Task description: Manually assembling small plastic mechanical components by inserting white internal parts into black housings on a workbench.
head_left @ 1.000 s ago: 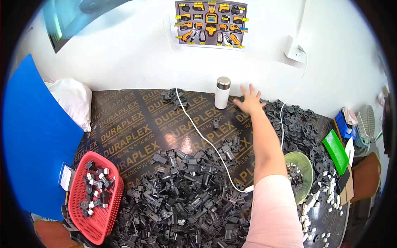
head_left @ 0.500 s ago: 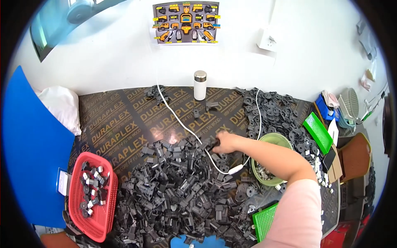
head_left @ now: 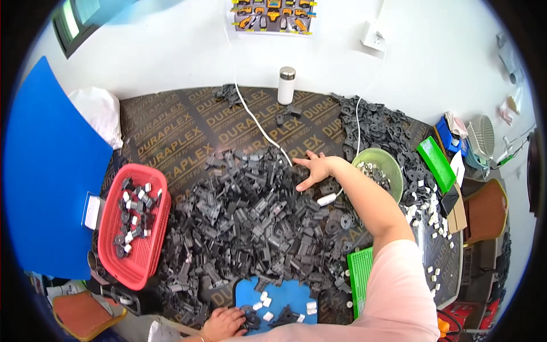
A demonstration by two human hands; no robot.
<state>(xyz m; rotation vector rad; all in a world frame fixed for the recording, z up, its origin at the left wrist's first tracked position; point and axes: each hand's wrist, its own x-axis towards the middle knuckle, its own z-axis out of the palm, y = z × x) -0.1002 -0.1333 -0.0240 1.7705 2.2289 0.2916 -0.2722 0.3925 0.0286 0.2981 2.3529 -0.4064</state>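
At the back right of a big heap of black plastic parts [head_left: 250,211], my right hand [head_left: 319,170] reaches out with fingers and thumb spread. Nothing shows in it; a white cable [head_left: 256,121] runs behind its fingertips. My left hand [head_left: 224,324] lies at the left edge of a blue mat [head_left: 285,286], fingers flat, beside a dark plastic part [head_left: 250,317]. White blocks [head_left: 265,298] and another black part [head_left: 286,317] lie on that mat.
A red basket [head_left: 161,233] holding black and white parts stands left. To the right are a pale green bowl [head_left: 395,165], a green tray [head_left: 360,273] and loose white blocks [head_left: 436,219]. A white bottle [head_left: 286,88] stands at the back, near a pile of flat black parts [head_left: 376,128].
The view has tipped downward, bringing my left hand and the blue mat's contents into sight. My right hand's fingers have spread from a bunched pose at the heap's edge.
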